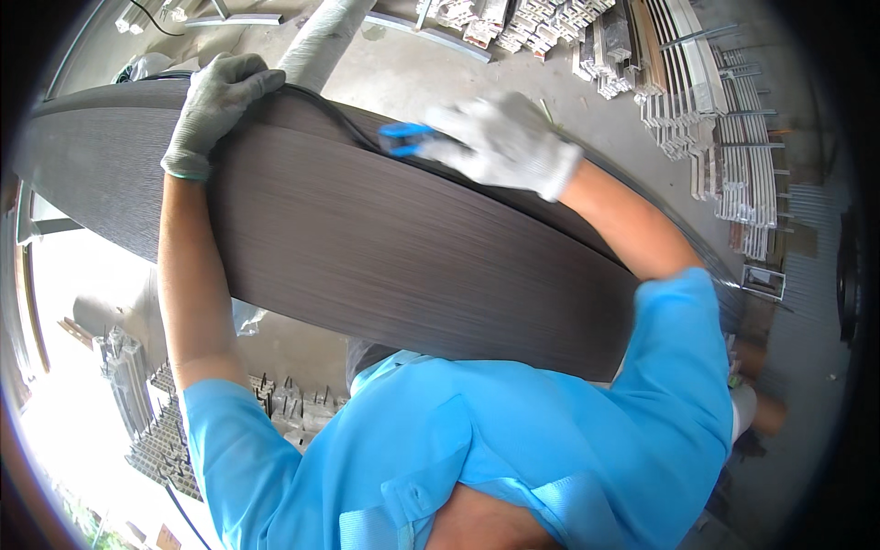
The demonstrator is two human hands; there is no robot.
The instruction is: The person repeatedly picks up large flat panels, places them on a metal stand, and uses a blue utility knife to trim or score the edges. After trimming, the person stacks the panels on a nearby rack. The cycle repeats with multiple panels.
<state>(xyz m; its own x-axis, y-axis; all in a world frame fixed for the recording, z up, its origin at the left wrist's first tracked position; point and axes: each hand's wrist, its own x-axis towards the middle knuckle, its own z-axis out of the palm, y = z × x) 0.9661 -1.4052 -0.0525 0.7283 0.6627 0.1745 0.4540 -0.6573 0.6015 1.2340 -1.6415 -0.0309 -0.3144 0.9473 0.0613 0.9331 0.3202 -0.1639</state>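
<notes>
A long dark brown wood-grain panel lies across in front of me, a groove or step running along its far side. My left hand, in a pale grey glove, is closed at the panel's far edge, fingers curled over a thin black flexible strip. That strip bends from the left hand toward the right one along the groove. My right hand, gloved too and smeared by motion, is closed around a blue-and-black hand tool. The tool's blue end points left, close to the strip; its exact kind is unclear.
Beyond the panel, a wrapped pale tube reaches over the concrete floor. Stacks of white profiles lie at the far side, with more long profiles racked at right. Several bundled profiles stand at lower left.
</notes>
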